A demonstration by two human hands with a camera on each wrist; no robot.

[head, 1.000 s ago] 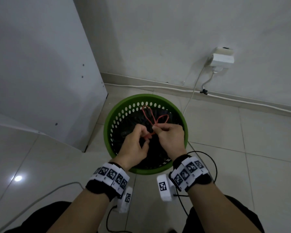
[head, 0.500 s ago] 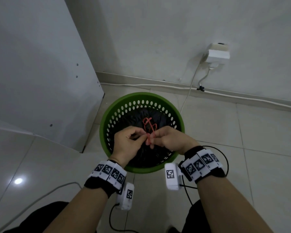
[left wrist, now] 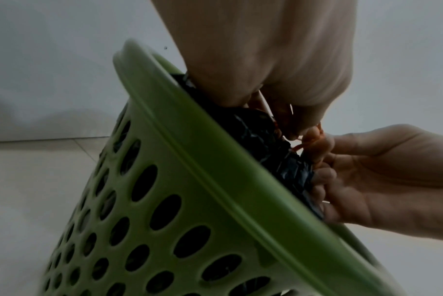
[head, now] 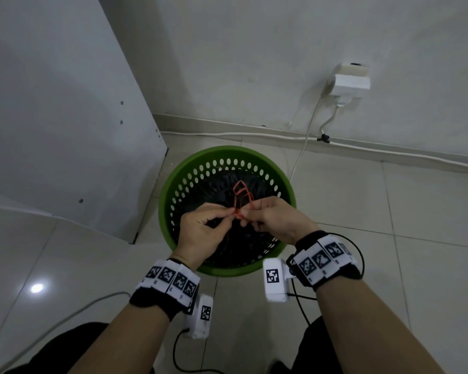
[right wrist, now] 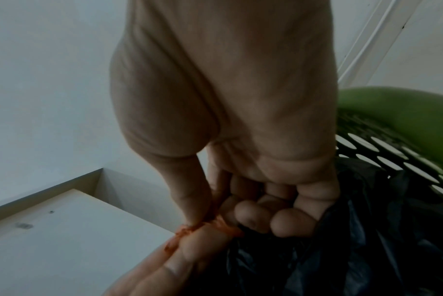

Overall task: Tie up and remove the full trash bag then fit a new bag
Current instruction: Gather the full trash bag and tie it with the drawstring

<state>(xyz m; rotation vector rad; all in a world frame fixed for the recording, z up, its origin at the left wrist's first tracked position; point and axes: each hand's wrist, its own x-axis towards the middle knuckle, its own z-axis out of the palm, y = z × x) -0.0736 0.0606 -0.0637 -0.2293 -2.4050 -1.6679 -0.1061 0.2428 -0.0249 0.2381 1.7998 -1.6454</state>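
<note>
A round green perforated bin (head: pixel 170 195) stands on the tiled floor with a black trash bag (head: pixel 227 190) bunched inside it. Red drawstring loops (head: pixel 241 197) rise from the bag's gathered top. Over the bin's middle, my left hand (head: pixel 200 233) pinches the red string between thumb and forefinger. My right hand (head: pixel 276 220) pinches the same string from the other side, fingertips nearly touching the left's. In the left wrist view the bin (left wrist: pixel 215 200) fills the frame and the string (left wrist: pixel 314 140) runs between both hands. The right wrist view shows the string (right wrist: pixel 205 228) under my thumb, above the bag (right wrist: pixel 342 250).
A white cabinet panel (head: pixel 65 117) stands close on the bin's left. The wall behind carries a white socket box (head: pixel 350 82), with a white cable (head: pixel 305 141) dropping to the floor beside the bin. Black wrist-camera cables (head: pixel 297 300) hang near my knees. Tiled floor lies to the right.
The red loops have shrunk and drawn in toward my fingers. My hands have come together over the bin's centre, the right wrist swinging outward.
</note>
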